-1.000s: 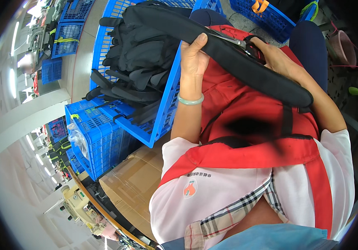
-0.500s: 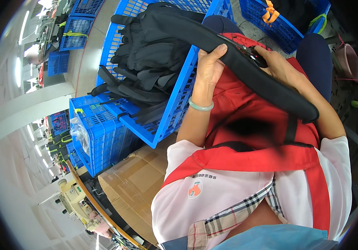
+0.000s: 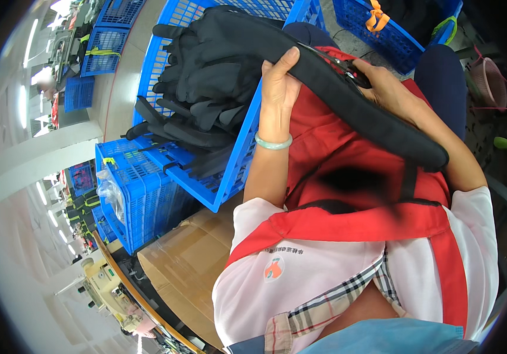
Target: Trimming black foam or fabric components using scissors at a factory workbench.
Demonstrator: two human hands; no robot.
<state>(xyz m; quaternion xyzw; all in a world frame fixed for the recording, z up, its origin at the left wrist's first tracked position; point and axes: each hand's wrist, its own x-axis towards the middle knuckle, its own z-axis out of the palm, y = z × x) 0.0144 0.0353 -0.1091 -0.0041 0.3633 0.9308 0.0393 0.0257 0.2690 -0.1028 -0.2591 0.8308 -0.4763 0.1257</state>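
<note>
Strap: a long black padded strap [image 3: 377, 109] was held across the lap, above the red apron [image 3: 348, 153]. It was seen as a thick, soft, matte band with a rounded lower end, running slantwise from the upper middle of the view down toward the right.
Strap position: its upper end lay over the rim of the large blue crate [image 3: 230, 177]; its lower end reached past the right forearm.
Left hand: the left hand [image 3: 277, 82] was closed on the strap's upper part, the thumb raised along the near edge and the fingers wrapped behind, mostly hidden. A pale green bangle [image 3: 273, 142] was worn on that wrist.
Right hand: the right hand [image 3: 386, 85] was laid on the strap just right of the left hand, gripping it where a small dark fitting showed; the fingers were largely hidden, so how tightly they were curled cannot be told.
Crate contents: a heap of similar black padded pieces [image 3: 212, 76] was piled in the large blue crate, just left of the hands.
Surroundings: a smaller blue crate [image 3: 141, 200] was stood below it, beside a brown cardboard box [image 3: 188, 265]. Another blue crate [image 3: 395, 35] was seen at the top right.
</note>
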